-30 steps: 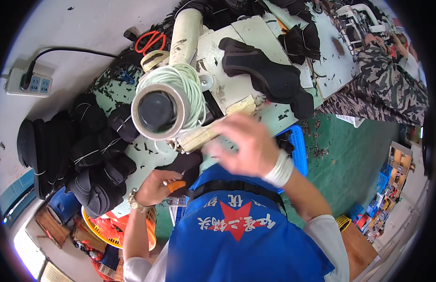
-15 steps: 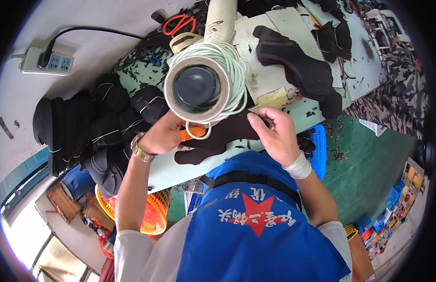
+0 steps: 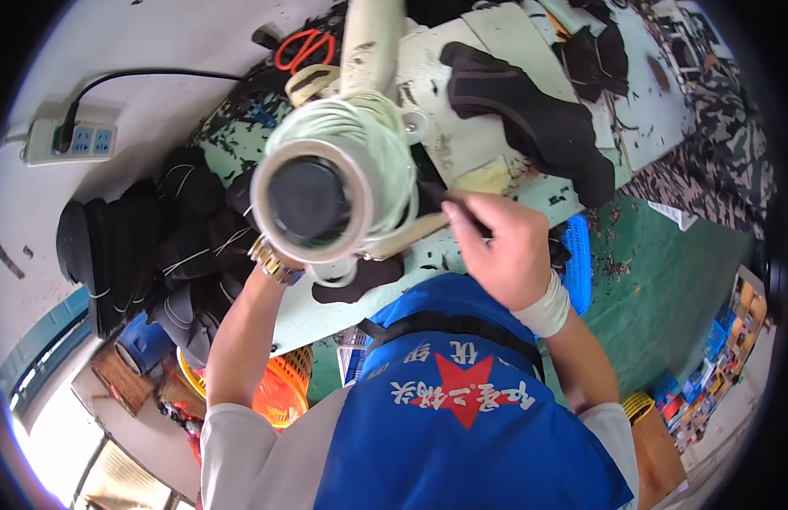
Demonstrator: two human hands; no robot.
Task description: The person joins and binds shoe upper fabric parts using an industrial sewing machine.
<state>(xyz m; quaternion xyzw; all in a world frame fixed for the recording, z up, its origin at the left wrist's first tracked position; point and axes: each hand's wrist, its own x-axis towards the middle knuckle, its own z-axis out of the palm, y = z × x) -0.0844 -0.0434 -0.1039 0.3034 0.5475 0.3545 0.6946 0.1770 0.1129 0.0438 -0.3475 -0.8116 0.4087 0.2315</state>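
Black fabric piece [image 3: 360,280] on pale green worktable [image 3: 326,314]; right hand [image 3: 500,246] pinches it; left hand's grip hidden

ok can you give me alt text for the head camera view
Seen from above, a person in a blue apron works at a cluttered table: the right hand pinches a dark piece beside a cord-wrapped tube, which hides most of the left hand. Stacked black pieces lie on the left, and red scissors lie at the far edge.

A blue apron [image 3: 462,433] with a red star and white printed characters hangs below the right hand [image 3: 500,246]. Small colourful boxes [image 3: 717,340], too small to make out, stand far to its right.
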